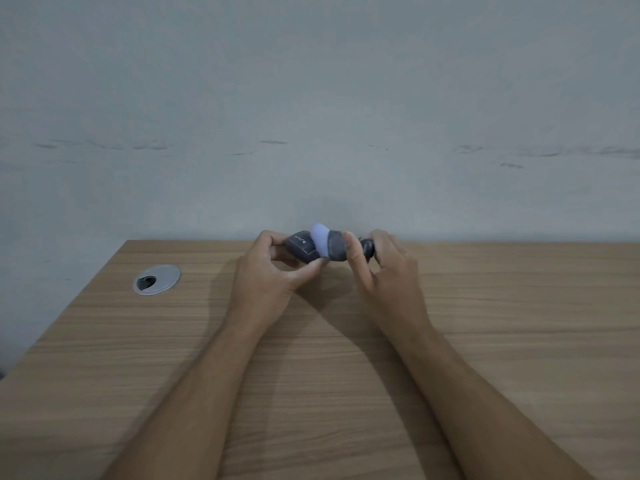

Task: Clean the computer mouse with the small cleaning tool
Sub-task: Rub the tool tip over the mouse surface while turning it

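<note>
Mouse, dark grey w/ white lettering, is held above the desk near its far edge, pinched in the left hand. Right hand grips a dark tool whose pale lilac pad presses on the mouse (exact contact blurred). Round cable hole sits well to the left; bare wood both sides.

Matt wood-grain desk, brushed metal grommet, dark matt plastic mouse.
</note>
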The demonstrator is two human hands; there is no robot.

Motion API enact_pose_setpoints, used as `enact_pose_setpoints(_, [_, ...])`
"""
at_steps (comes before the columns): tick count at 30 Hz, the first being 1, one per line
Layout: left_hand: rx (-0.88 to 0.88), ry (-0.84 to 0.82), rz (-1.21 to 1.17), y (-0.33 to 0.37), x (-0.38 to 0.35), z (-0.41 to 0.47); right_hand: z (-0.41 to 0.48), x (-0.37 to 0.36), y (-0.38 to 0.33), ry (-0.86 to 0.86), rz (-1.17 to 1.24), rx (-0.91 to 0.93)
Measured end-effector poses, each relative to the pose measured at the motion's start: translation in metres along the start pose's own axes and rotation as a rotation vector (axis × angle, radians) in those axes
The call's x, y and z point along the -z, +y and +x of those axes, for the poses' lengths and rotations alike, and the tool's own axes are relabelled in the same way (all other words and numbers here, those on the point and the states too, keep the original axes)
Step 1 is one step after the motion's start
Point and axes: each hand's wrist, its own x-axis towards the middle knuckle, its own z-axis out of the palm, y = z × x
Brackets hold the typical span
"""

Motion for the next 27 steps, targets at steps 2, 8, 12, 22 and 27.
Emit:
enact_pose_setpoints(2, [-0.022,-0.004,0.066,-0.002,0.0,0.002,-0.002,-0.003,-0.009,-0.015,0.032,0.105])
enact_pose_setpoints(8, [-0.106,-0.016,0.089,-0.001,-0.001,0.001,-0.002,-0.005,-0.01,0.037,-0.036,0.114])
enact_pose_setpoints(12, [-0.138,-0.005,0.04,0.001,-0.003,-0.003,0.001,-0.002,-0.003,0.061,-0.027,0.028])
enact_pose_setpoints(22, [-0.166,0.058,0.165,-0.001,-0.003,0.004,-0.007,-0.008,-0.018,0.02,-0.112,0.139])
enact_pose_setpoints(27, [-0.17,0.015,0.157,0.0,-0.009,0.006,-0.005,-0.006,-0.01,0.034,-0.136,0.043])
